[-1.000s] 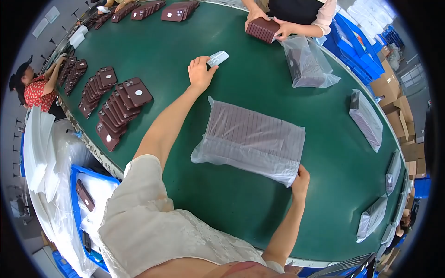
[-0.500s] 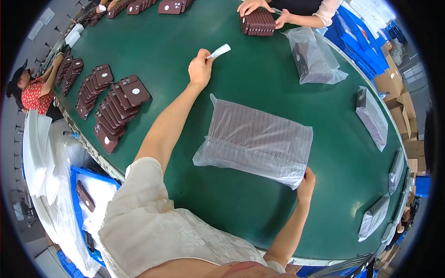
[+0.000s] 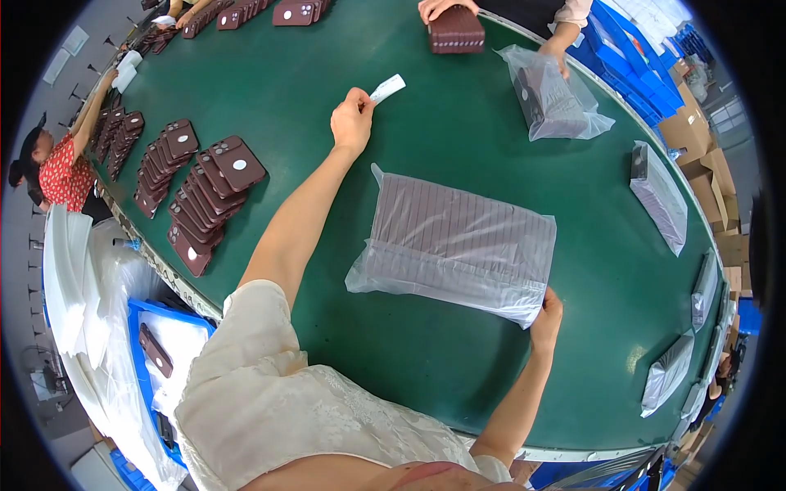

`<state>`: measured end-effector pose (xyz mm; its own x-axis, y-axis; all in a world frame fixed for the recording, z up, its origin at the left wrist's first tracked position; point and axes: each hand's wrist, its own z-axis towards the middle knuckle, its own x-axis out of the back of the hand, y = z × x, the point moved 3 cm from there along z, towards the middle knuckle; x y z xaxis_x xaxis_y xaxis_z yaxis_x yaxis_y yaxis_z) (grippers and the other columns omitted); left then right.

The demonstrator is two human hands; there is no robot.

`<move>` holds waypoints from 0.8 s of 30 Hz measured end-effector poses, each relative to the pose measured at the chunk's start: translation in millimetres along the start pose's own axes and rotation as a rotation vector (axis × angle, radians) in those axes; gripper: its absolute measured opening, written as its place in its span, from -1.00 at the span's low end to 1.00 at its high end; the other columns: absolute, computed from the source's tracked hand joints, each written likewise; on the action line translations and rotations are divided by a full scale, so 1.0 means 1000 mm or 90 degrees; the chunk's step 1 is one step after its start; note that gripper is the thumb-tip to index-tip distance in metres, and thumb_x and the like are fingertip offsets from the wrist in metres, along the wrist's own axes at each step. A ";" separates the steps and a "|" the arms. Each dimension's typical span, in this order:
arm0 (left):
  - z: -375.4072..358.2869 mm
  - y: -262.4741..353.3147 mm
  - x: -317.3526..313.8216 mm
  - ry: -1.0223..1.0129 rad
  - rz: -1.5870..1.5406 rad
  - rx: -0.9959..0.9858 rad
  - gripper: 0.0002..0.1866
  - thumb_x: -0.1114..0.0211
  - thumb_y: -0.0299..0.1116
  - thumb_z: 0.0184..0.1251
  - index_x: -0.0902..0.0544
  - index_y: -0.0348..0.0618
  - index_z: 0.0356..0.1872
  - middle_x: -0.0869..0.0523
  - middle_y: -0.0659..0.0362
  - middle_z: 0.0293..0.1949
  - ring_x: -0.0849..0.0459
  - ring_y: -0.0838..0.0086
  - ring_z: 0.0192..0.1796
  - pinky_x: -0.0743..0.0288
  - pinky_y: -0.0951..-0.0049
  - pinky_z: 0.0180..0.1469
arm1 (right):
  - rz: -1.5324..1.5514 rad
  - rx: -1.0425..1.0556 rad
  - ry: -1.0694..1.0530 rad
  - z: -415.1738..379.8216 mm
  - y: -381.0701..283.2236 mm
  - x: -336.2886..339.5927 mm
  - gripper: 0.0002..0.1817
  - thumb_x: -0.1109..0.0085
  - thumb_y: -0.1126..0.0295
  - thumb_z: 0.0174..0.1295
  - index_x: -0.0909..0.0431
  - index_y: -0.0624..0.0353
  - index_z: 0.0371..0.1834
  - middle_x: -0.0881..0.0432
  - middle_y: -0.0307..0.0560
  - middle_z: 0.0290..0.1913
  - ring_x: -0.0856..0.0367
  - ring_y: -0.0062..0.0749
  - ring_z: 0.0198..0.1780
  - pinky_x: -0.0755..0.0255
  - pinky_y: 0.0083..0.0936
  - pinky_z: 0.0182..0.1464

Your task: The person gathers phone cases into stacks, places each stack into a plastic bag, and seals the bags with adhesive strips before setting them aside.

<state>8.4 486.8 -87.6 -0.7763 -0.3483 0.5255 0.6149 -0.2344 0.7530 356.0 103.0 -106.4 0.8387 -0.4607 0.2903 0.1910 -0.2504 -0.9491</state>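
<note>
My left hand is stretched out over the green table, pinching a small white paper strip at one end. In front of me lies a clear plastic bag packed with a row of brown phone cases. My right hand is closed at its lower right corner, and the fingertips are partly hidden by the plastic. To the left, fanned rows of brown phone cases with camera cutouts rest on the table, some bearing white round spots.
Across the table, a co-worker's hand rests on a stack of phone cases; their other hand touches a bagged stack. More bagged stacks line the right edge. A blue tray stands at lower left.
The co-worker's one hand has moved from the case stack to the bagged stack. The person at left has raised an arm further. My hands keep their holds, with the view slightly shifted.
</note>
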 end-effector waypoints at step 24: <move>-0.354 0.108 0.181 -0.591 -0.912 0.374 -0.49 0.21 0.09 0.68 -0.53 0.00 0.25 -0.43 0.28 -0.50 -0.26 0.61 -0.57 -0.17 0.58 -0.43 | 0.254 -0.007 -0.364 -0.159 -0.107 -0.134 -0.77 -0.13 0.23 0.50 -0.58 0.17 -0.18 -0.62 -0.31 -0.36 -0.48 -0.68 -0.43 -0.35 -0.70 -0.39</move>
<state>-16.5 77.5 -51.6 -0.5480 0.4296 -0.7177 -0.4957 0.5243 0.6924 141.7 56.6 -24.2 0.9812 0.0011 -0.1931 -0.1902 -0.1656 -0.9677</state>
